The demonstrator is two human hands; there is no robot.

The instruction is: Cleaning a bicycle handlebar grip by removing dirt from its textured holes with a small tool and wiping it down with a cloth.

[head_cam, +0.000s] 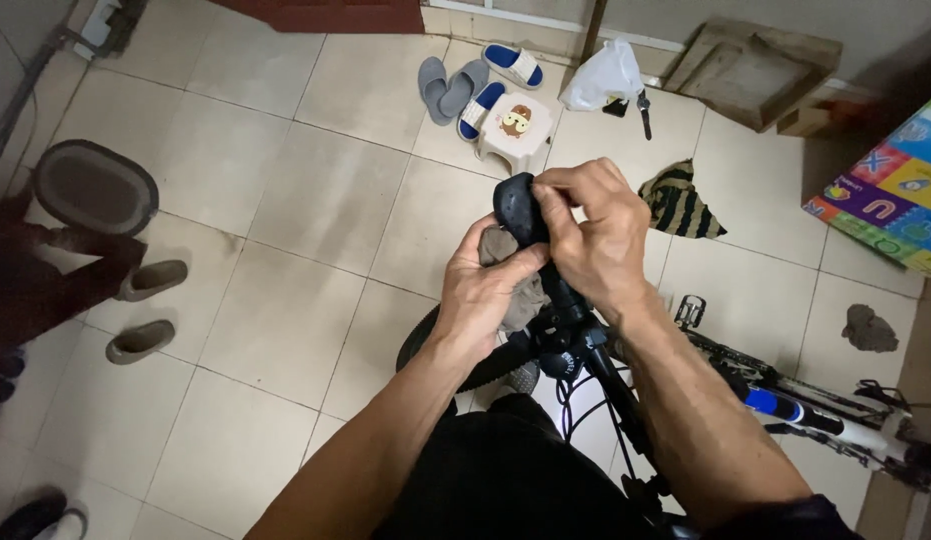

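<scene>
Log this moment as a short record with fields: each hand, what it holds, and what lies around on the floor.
left hand: holds a grey rag against the bicycle handlebar
right hand: closed over the black handlebar grip
bicycle: lying low, frame running to the right
floor ahead: small white stool, slippers, white plastic bag
floor right: striped cloth, colourful foam mat

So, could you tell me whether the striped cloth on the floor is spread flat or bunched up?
Bunched up. The striped cloth lies crumpled on the tiled floor, peaked at its middle with uneven folds rather than lying flat.
</scene>
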